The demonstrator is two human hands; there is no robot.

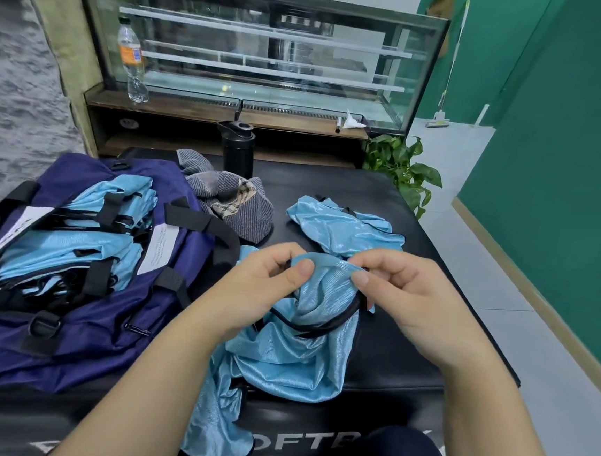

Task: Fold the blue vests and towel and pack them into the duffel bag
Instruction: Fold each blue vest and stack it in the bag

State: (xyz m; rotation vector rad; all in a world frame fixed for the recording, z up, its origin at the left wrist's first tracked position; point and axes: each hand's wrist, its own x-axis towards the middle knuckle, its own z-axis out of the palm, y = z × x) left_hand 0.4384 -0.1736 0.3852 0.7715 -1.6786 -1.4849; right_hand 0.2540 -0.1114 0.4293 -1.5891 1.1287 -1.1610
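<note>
From the head view, the left hand (pixel 269 272) and right hand (pixel 405 295) each pinch the top edge of a crumpled blue vest (pixel 299 344), their grip clamped on it above the black counter (pixel 390 345). Folded vests (pixel 73 229) fill the open duffel bag (pixel 82 336) at left; another vest (pixel 343 224) and the towel (pixel 236 200) lie behind.

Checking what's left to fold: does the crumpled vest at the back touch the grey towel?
Apart. The head view shows bare black table between the crumpled vest and the grey towel.
</note>
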